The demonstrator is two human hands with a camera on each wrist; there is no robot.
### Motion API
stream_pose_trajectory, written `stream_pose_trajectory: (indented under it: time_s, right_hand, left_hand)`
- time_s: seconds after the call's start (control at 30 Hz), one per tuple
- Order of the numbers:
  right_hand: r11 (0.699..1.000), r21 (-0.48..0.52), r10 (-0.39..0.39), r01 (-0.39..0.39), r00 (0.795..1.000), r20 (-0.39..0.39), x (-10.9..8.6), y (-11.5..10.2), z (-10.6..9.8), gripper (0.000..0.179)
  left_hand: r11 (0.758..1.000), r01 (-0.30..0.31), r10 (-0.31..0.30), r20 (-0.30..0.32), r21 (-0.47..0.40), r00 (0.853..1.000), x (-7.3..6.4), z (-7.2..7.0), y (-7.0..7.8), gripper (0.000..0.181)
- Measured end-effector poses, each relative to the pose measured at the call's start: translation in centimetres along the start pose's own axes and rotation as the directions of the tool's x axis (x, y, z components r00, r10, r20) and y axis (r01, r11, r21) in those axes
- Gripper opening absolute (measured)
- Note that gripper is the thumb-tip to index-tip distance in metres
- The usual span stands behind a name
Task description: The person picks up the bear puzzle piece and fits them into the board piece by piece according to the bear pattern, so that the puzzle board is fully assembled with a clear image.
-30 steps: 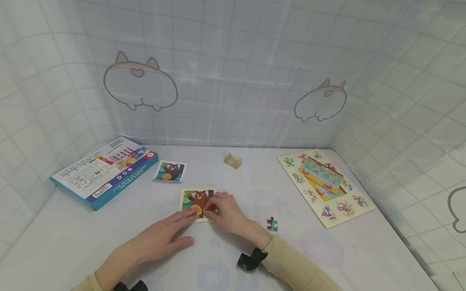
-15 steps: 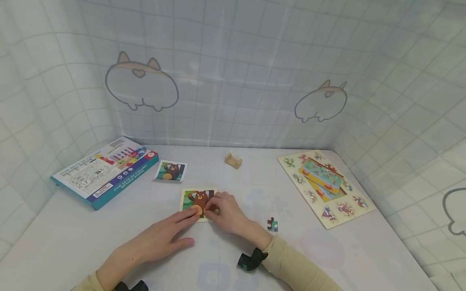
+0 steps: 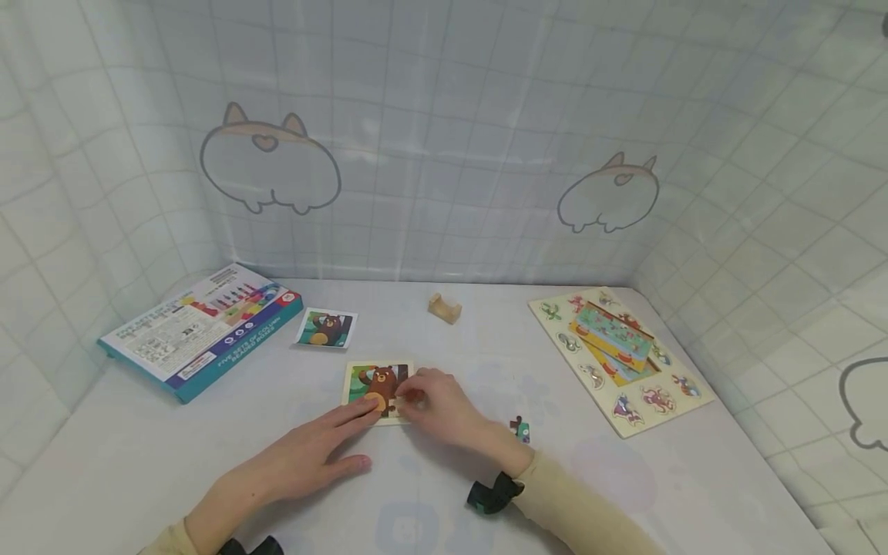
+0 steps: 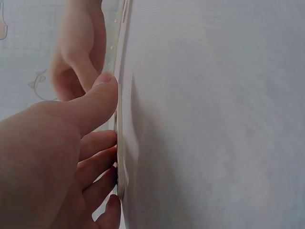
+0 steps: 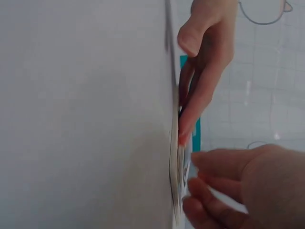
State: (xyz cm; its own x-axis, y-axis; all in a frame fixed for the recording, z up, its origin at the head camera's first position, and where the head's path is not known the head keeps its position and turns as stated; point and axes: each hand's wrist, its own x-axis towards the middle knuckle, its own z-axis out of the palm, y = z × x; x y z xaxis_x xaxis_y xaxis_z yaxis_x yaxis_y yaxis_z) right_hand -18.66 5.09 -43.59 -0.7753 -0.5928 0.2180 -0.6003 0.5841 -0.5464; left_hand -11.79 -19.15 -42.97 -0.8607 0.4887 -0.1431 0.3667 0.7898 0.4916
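Note:
A bear jigsaw puzzle [image 3: 357,376] in a pale tray lies flat on the table between both hands. My left hand [image 3: 301,455] lies with straight fingers, their tips resting on the puzzle's lower middle. My right hand [image 3: 444,405] is at the puzzle's right side, thumb and fingers bent. In the right wrist view, a gap shows between the thumb [image 5: 212,161] and the fingers close to the tray; whether they pinch a piece is unclear. Part of the puzzle's lower right is hidden. A loose puzzle piece [image 3: 522,431] lies beyond the right wrist.
A bear picture card [image 3: 324,329] lies behind the puzzle, beside a teal-edged box [image 3: 208,327]. Further back stands a small wooden block [image 3: 444,310] with a curved notch. A board with animal shapes [image 3: 603,401] sits at right, bearing colourful cards [image 3: 613,339].
My right hand has shifted slightly right and back from the puzzle's middle, baring more of its lower right. The left hand stays in place.

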Motion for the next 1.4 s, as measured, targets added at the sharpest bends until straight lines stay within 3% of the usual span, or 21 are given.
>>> stream_pose_trajectory:
  time_s: [0.33, 0.6, 0.93, 1.4]
  right_hand:
    - [0.994, 0.078, -0.083, 0.082, 0.996, 0.009, -4.4, 4.2, -5.0, 0.028]
    - [0.966, 0.257, 0.022, -0.03, 0.999, 0.031, -7.8, 8.4, -8.3, 0.032]
    - [0.974, 0.185, 0.123, -0.132, 0.99, 0.061, -10.2, 10.9, -10.3, 0.03]
    - [0.987, 0.143, 0.039, -0.069, 0.979, 0.2, -10.5, 11.9, -10.7, 0.041]
  left_hand:
    - [1.0, 0.0, 0.0, 0.008, 0.007, 1.0, -0.1, -0.1, 0.1, 0.076]
    - [1.0, 0.002, -0.002, 0.01, 0.002, 1.0, -0.3, -0.3, 0.1, 0.075]
    - [1.0, -0.007, 0.007, 0.012, 0.002, 1.0, -0.2, -0.2, 0.0, 0.074]
    - [1.0, -0.02, 0.02, 0.004, 0.008, 1.0, -0.1, 0.0, -0.2, 0.075]
